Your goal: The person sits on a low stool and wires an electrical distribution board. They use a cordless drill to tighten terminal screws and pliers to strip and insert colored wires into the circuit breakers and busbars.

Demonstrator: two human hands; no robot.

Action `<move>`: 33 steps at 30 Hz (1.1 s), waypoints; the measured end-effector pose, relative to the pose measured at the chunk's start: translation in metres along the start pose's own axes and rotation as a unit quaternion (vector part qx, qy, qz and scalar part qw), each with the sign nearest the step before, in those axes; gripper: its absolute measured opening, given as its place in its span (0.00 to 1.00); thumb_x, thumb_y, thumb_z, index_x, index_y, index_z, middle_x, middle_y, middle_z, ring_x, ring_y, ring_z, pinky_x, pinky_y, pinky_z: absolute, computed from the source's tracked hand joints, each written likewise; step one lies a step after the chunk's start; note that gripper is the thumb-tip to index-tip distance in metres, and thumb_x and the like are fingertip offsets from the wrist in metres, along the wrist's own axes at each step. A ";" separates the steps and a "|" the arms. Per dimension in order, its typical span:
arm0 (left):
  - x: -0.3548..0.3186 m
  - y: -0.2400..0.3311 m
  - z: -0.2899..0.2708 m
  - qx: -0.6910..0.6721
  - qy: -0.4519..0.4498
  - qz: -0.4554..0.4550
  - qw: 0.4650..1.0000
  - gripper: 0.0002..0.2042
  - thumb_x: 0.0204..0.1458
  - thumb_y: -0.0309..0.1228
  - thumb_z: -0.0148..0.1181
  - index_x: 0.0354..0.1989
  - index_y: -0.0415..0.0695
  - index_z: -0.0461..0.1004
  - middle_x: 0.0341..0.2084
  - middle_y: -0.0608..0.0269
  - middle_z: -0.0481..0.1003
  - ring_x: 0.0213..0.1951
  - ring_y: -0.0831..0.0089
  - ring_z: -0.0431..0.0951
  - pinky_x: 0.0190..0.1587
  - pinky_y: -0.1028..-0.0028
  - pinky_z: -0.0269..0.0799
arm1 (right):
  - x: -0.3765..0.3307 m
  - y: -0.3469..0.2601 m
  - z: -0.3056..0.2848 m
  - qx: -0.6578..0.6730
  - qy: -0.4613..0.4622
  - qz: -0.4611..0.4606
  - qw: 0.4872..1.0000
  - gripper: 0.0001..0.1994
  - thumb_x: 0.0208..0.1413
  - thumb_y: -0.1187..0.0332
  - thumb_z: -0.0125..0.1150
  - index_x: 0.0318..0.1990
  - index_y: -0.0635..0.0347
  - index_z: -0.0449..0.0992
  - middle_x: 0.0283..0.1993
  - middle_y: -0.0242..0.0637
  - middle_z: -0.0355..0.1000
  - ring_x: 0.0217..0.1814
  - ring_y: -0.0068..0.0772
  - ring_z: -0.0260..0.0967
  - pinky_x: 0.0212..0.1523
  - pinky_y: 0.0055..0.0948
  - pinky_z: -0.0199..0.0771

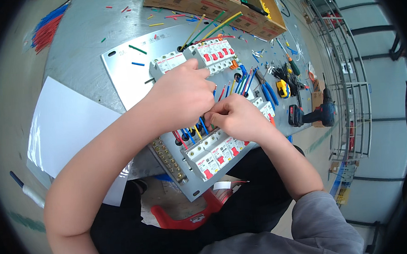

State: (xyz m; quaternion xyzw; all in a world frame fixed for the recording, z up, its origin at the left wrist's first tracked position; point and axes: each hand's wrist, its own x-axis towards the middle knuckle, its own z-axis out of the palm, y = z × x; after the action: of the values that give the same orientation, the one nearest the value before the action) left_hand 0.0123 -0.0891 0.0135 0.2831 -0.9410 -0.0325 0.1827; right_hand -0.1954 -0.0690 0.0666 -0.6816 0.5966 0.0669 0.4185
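Observation:
A metal mounting plate [120, 78] lies tilted across the table edge and over my lap, bearing two rows of white circuit breakers with red switches. My left hand [183, 95] is closed above the gap between the upper breakers [216, 54] and the lower breakers [221, 154]; its fingertips and anything in them are hidden. Beside it my right hand [241, 118] pinches with thumb and finger at what looks like a green wire, just above the lower row. Red, blue and yellow wires [197, 132] rise from holes next to the fingers. A brass terminal bar [168, 162] sits at the plate's left.
Blue-handled pliers [270, 94], a yellow tape measure [283, 88], a screwdriver [293, 66] and a cordless drill [320, 113] lie right. Cardboard boxes [206, 5] stand at the back among wire scraps. White sheets [68, 129] and a red-blue wire bundle [49, 29] are left.

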 end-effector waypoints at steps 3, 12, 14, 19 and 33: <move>0.001 0.002 -0.002 -0.024 0.004 -0.012 1.000 0.05 0.40 0.28 0.70 0.25 0.54 0.89 0.30 0.73 0.80 0.42 0.69 0.77 0.51 0.68 0.69 | -0.005 -0.002 0.000 -0.032 0.015 -0.006 0.999 0.13 0.64 0.61 0.65 0.37 0.59 0.91 0.29 0.50 0.81 0.31 0.53 0.79 0.39 0.47 0.78; -0.001 0.002 0.002 0.001 0.021 0.010 1.000 0.07 0.42 0.27 0.69 0.26 0.55 0.90 0.32 0.73 0.81 0.42 0.71 0.77 0.54 0.68 0.70 | -0.009 -0.012 0.002 -0.098 0.017 -0.003 0.995 0.11 0.64 0.67 0.64 0.35 0.61 0.90 0.30 0.53 0.81 0.38 0.59 0.81 0.45 0.51 0.80; -0.003 0.001 -0.004 -0.005 -0.012 0.014 1.000 0.07 0.43 0.26 0.69 0.28 0.55 0.90 0.33 0.73 0.80 0.42 0.70 0.77 0.54 0.68 0.70 | -0.009 -0.015 -0.002 -0.097 -0.001 -0.006 0.995 0.11 0.65 0.67 0.63 0.37 0.61 0.90 0.31 0.53 0.82 0.39 0.58 0.81 0.47 0.51 0.81; 0.006 -0.004 -0.021 -0.044 -0.075 0.011 0.996 0.08 0.45 0.24 0.69 0.30 0.52 0.89 0.33 0.71 0.78 0.43 0.68 0.77 0.55 0.68 0.70 | -0.015 0.001 -0.018 -0.065 -0.041 -0.040 0.996 0.11 0.69 0.67 0.63 0.44 0.62 0.89 0.34 0.50 0.82 0.39 0.48 0.80 0.45 0.44 0.78; 0.000 0.029 -0.006 -0.088 -0.058 0.020 0.994 0.10 0.48 0.22 0.69 0.39 0.46 0.86 0.39 0.67 0.83 0.52 0.65 0.80 0.64 0.62 0.73 | -0.170 0.211 -0.126 0.087 0.115 0.101 0.984 0.20 0.74 0.57 0.65 0.39 0.69 0.88 0.34 0.37 0.85 0.40 0.26 0.81 0.49 0.32 0.80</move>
State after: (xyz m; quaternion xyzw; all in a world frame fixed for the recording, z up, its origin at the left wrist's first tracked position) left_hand -0.0004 -0.0650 0.0244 0.2446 -0.9490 -0.1277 0.1523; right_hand -0.4777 -0.0088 0.1442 -0.5822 0.7098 -0.0220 0.3960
